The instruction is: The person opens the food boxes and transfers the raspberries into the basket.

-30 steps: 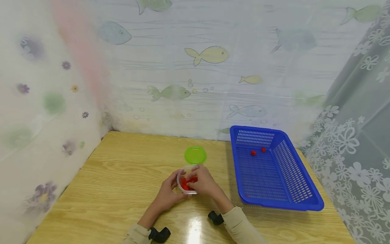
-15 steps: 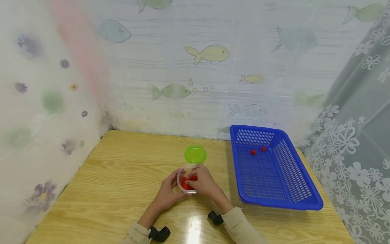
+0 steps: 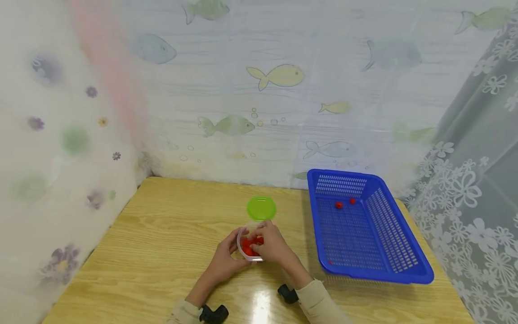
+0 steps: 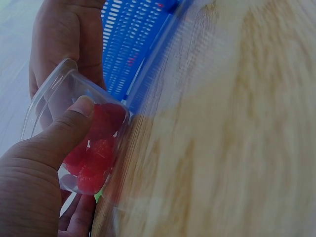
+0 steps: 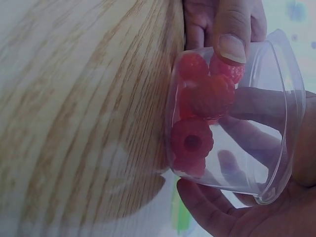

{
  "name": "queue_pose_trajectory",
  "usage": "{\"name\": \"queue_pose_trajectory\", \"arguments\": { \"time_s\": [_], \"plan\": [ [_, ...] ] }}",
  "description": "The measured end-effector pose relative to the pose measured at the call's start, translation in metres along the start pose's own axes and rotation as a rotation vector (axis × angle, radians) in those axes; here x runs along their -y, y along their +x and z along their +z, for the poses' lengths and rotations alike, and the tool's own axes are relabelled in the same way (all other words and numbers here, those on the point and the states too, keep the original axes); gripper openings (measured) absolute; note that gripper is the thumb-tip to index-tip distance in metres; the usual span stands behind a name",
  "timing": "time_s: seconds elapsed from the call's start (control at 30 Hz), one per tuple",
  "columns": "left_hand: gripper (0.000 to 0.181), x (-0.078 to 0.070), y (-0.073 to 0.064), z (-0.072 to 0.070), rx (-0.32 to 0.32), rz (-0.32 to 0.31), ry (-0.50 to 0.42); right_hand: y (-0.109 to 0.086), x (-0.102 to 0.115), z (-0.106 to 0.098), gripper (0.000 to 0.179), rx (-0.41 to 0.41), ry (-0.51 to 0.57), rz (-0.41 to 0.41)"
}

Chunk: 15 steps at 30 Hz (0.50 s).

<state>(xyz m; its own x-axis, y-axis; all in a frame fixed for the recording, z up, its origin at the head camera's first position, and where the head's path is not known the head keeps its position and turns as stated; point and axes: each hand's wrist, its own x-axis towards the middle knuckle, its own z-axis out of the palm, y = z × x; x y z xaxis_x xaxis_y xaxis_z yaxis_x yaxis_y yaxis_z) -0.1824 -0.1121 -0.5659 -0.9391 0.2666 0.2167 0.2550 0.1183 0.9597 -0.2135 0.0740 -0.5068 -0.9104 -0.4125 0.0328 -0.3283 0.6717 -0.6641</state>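
Observation:
A clear plastic tub [image 3: 251, 258] with several red raspberries [image 5: 191, 139] stands at the middle of the table. My left hand [image 3: 225, 257] holds it from the left, thumb [image 4: 69, 129] pressed on the near wall and fingers round the far side. My right hand [image 3: 274, 245] reaches over the rim from the right. Inside, its finger and thumb pinch a raspberry [image 5: 213, 96] lying above the others, while other right fingers [image 5: 210, 210] stay outside the wall. From above, the right hand covers part of the tub and its raspberries.
Just behind the tub lies a green lid [image 3: 261, 208]. On the right a blue plastic basket [image 3: 317, 234] holds two raspberries [image 3: 339, 205] near its back and a small red bit at the front left. Patterned curtains surround the wooden table [image 3: 170, 216].
Both hands stay at the tub, with only slight movement of the right fingers among the raspberries. The head view has shifted a little, so everything sits slightly lower.

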Motion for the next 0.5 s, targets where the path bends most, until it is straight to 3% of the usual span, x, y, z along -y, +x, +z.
{"name": "queue_pose_trajectory", "arguments": {
  "time_s": [0.5],
  "plan": [
    [0.091,0.0031,-0.0001,-0.0001,0.01,-0.004,-0.007,-0.0014,-0.0016,0.0001,0.004,-0.003,-0.025,-0.047]
  ]
}}
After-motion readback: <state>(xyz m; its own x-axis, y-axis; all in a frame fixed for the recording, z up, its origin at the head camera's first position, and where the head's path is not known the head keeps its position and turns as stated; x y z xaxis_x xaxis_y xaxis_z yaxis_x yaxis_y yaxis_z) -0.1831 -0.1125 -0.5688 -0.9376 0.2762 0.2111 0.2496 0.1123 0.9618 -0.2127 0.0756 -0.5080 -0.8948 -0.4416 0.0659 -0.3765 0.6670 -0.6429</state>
